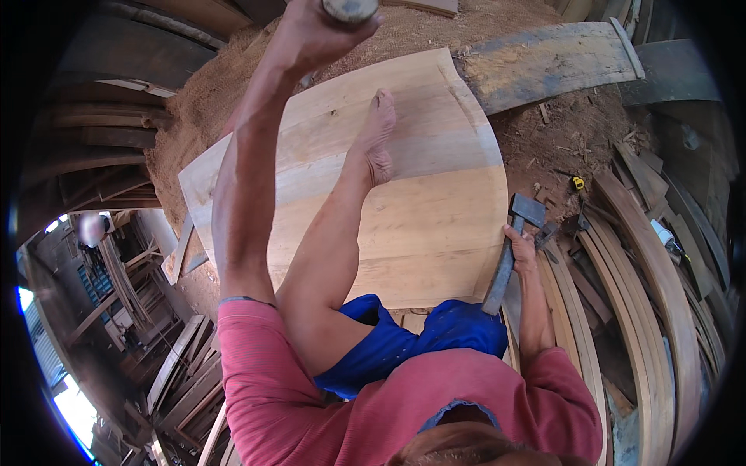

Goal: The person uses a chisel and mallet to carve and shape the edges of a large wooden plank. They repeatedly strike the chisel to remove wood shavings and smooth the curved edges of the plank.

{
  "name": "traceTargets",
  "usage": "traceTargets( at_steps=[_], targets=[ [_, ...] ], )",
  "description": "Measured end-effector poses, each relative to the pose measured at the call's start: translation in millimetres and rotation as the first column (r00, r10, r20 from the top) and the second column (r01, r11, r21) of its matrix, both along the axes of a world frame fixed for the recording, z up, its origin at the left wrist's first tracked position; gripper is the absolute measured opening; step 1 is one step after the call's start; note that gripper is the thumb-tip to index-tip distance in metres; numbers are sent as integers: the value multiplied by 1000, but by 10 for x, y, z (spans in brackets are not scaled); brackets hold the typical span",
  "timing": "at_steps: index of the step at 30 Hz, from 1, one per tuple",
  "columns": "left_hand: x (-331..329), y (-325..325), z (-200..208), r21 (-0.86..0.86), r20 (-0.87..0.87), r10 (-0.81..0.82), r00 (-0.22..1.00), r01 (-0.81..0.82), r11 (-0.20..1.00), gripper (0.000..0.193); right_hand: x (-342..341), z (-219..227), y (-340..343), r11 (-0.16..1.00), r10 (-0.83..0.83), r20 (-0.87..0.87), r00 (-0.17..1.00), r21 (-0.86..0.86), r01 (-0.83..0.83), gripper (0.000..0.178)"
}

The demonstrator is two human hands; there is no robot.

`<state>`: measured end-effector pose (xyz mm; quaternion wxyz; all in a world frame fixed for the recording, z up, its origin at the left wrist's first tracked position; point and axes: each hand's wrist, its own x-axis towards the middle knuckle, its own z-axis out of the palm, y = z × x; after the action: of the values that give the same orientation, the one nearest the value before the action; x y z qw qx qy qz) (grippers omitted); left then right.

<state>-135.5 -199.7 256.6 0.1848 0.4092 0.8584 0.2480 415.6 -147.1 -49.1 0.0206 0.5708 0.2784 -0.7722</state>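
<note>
My left arm reaches far forward, and my left hand is closed around a stout round-ended piece, cut off by the top edge. Its kind does not show. Low on the right, the fingers of my right hand wrap round a flat grey bar with a blocky dark head, held along the right edge of a wide wooden panel. The panel is made of joined pale boards and has a curved right edge. One bare foot of mine presses on its face.
Long curved planks lie stacked on the right. A yellow tape measure rests on the dirt near them. Beyond the panel lies a weathered board, beside heaped brown sawdust. More timber is piled at the lower left.
</note>
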Motion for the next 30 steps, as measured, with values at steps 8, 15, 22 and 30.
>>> traceTargets(
  at_steps=[8, 15, 22, 30],
  targets=[
    [645, 1009, -691, 701, 241, -168, 956, -52, 711, 33, -246, 420, 290, 800, 133, 194, 972, 557, -221, 28],
    [521, 1021, -1836, 691, 470, -159, 868, -249, 679, 37, -1269, 1746, 1058, 524, 225, 151, 962, 814, -250, 26],
    [341, 965, -2008, 691, 410, -108, 906, -231, 685, 40, -2020, 2307, 1323, 439, 275, -472, 838, 837, 327, 27],
    [259, 944, -1941, 662, 321, -159, 934, -101, 742, 43, -2339, 2682, 1225, 384, 364, -508, 781, 846, 370, 28]
  ],
)
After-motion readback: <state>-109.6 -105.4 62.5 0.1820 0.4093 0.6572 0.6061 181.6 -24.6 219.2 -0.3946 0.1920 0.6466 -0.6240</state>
